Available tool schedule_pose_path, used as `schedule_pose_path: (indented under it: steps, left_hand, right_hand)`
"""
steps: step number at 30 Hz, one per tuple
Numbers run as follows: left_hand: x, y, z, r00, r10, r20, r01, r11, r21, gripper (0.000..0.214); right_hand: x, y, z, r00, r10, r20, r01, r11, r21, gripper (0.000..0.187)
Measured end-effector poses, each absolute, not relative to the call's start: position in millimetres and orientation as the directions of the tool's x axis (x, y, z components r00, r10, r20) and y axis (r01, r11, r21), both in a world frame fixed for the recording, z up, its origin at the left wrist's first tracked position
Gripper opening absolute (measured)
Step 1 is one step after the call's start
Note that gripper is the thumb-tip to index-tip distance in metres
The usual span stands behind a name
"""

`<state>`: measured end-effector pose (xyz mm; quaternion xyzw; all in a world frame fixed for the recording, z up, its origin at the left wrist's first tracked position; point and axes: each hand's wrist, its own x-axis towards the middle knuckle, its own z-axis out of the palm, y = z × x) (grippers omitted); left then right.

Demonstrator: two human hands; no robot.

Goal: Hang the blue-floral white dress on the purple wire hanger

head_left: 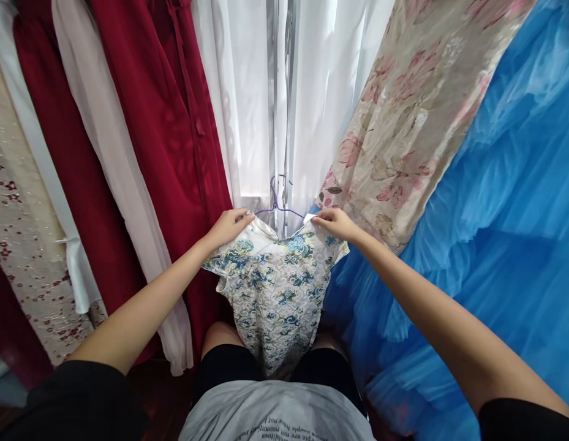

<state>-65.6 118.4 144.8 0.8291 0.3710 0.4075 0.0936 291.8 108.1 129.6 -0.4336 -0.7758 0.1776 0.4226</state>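
Note:
A short-sleeved white blouse (284,294) with blue and yellow flowers hangs in front of my lap on a purple clothes hanger (275,205). My left hand (231,226) pinches its left shoulder, thumb on top. The opposite shoulder is gripped between the fingers of my right hand (334,223), beside the neckline. Between the two hands the hanger's hook and sloping arms show above the collar; its ends are hidden inside the cloth. The blouse's lower part falls between my knees.
Dark red dresses (160,110) and a pale pink garment (100,122) hang at the left. White curtains (247,92) are straight ahead. A beige floral dress (403,122) and a blue tulle gown (509,257) crowd the right side.

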Motion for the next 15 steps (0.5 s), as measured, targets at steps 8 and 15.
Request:
schedule_pose_path:
  steps: [8,15]
  left_hand:
    - [-58,120,142,0.301,0.751,0.588,0.562,-0.637,0.527,0.050]
    - [-71,125,148,0.421,0.744,0.519,0.465,-0.668,0.580,0.048]
  right_hand:
    - [240,145,145,0.152,0.806,0.573,0.608,0.381,-0.697,0.025]
    - [254,123,144,-0.340,0.882,0.327,0.381,0.447,-0.809,0.027]
